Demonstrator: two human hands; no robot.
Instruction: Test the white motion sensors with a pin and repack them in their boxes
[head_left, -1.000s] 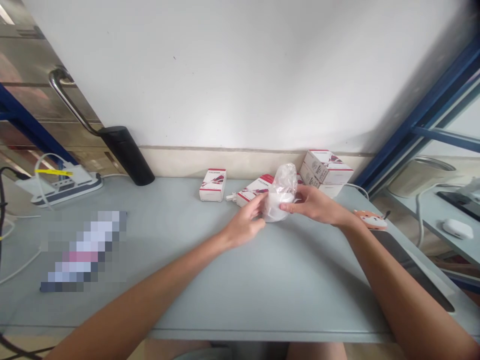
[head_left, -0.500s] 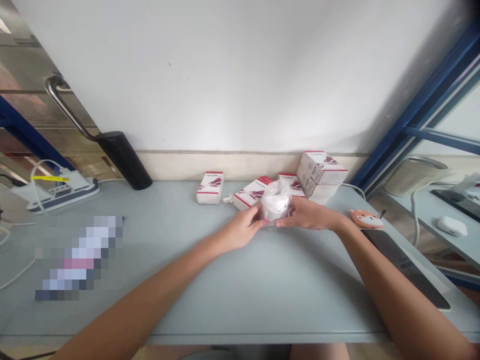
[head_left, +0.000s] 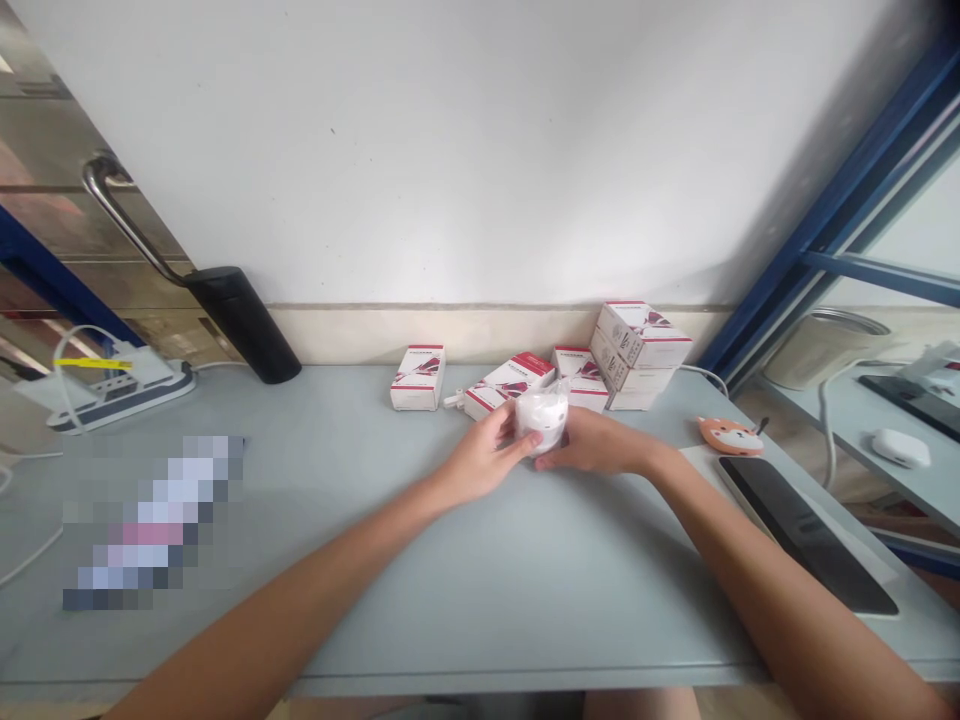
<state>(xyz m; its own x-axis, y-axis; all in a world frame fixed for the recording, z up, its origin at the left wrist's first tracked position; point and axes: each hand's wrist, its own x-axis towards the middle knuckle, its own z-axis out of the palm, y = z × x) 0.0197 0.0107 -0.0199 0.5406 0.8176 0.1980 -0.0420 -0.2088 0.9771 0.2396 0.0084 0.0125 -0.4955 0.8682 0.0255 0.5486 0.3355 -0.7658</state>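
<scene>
Between my two hands is a small white rounded device in a clear plastic bag [head_left: 541, 415], held just above the grey table [head_left: 480, 580]. My left hand [head_left: 495, 452] grips its left side, thumb across the front. From the right, my right hand [head_left: 589, 440] closes on its lower side, with the far fingers hidden. Right behind the device lie a red-and-white box [head_left: 510, 382] and another such box [head_left: 581, 375], both partly covered. A small white plug-like piece [head_left: 454, 400] pokes out beside the nearer box.
A lone red-and-white box [head_left: 418, 378] stands by the wall, and stacked boxes [head_left: 641, 350] are at the right. A black bottle [head_left: 244, 325] and a power strip [head_left: 124, 395] stand at left. On the right lie an orange animal-faced item [head_left: 729, 436] and a dark phone-like slab [head_left: 806, 535].
The bagged device has come slightly left and lower, and it is turned a little. My right hand has shifted left and down along its side. Both hands still hold it.
</scene>
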